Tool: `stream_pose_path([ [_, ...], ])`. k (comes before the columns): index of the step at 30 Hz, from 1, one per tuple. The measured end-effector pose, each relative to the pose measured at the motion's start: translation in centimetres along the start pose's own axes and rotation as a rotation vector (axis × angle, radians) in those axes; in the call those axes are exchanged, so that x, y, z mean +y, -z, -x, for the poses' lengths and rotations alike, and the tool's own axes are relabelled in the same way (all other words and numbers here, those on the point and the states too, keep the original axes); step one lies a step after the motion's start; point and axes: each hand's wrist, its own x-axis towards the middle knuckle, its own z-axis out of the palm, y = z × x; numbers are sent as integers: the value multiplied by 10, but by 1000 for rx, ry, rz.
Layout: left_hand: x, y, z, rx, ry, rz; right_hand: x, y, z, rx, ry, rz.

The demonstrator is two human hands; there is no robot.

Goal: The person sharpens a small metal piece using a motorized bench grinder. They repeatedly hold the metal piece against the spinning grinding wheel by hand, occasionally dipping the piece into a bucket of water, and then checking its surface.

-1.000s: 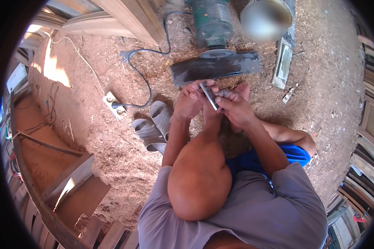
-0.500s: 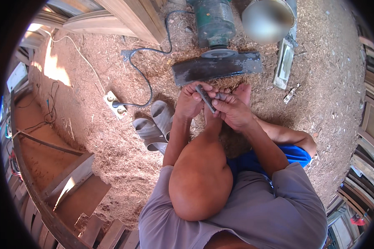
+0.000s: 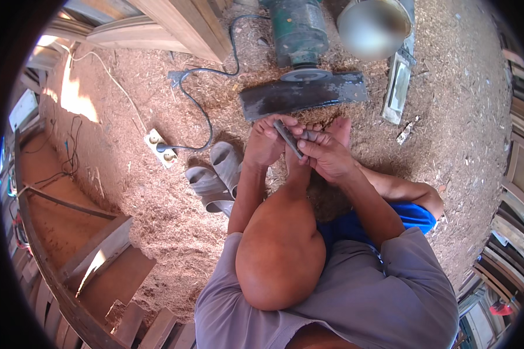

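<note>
My left hand [image 3: 264, 142] and my right hand [image 3: 330, 156] meet in front of my raised knee, both closed around a short, narrow dark grey bar [image 3: 289, 139]. The bar lies slantwise, its upper end at my left fingers and its lower end at my right thumb and fingertips. Its exact kind is not plain; it could be a small blade or piece of metal. Just beyond my hands lies a dark curved board [image 3: 303, 98] with a scuffed surface. Over that board is the wheel [image 3: 306, 75] of a green motor grinder [image 3: 300, 32].
A round container [image 3: 374, 29] stands at the far right, beside a long narrow holder [image 3: 397, 93] with a pale slab. Grey slippers [image 3: 226, 166] lie to my left, near a power strip [image 3: 161, 149] with a dark cord [image 3: 206, 110]. Timber [image 3: 180, 29] stands far left; shavings cover the ground.
</note>
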Motion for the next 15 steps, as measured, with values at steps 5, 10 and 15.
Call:
stream_pose_path([
  [5, 0, 8, 1, -23, -13, -22, 0, 1, 2, -21, -16, 56],
  [10, 2, 8, 4, 28, 14, -32, 3, 5, 0, -46, -22, 29],
  [15, 4, 0, 0, -2, 21, -2, 2, 0, -1, -32, 9, 33],
])
